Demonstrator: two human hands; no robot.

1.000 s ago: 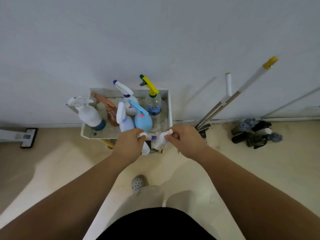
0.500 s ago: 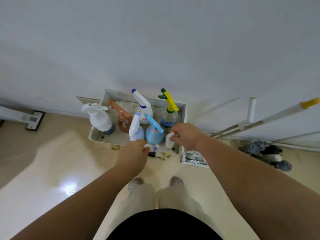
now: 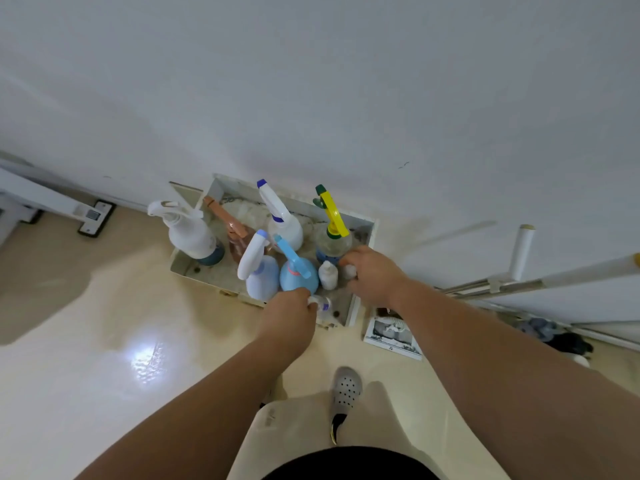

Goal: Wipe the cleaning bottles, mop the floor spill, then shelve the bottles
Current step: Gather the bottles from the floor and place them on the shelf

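A white tray (image 3: 363,233) sits on the floor (image 3: 104,341) by the far wall (image 3: 346,81), w/ spray bottles standing up in it. At the left end is a big white bottle (image 3: 188,230) w/ a dark blue bottom. Next to it, right, is a brown bottle (image 3: 235,233). Far middle has a white bottle w/ a purple tip (image 3: 282,220). Far right has a clear bottle w/ a yellow trigger (image 3: 332,233). On the near side stand a pale purple bottle (image 3: 259,275) & a blue round bottle (image 3: 298,277), side by side & touching.

The left hand (image 3: 289,315) is at the near edge of the tray, fingers curled tight round a little white bottle w/ a purple band (image 3: 322,304). The bottle pokes out to the right of the fist, low over the tray's near right corner.

The right hand (image 3: 372,275) is in the right end of the tray, fingers closed on a small white thing (image 3: 349,271), maybe a little bottle, but most of it is hidden. Just left of that hand a small white bottle (image 3: 327,275) stands by itself in the tray, next to the blue round one.

On the floor right of the tray lies a flat card w/ a picture (image 3: 393,336). Mop poles (image 3: 519,282) lean on the wall at the right. One grey shoe w/ holes (image 3: 346,389) shows near the bottom
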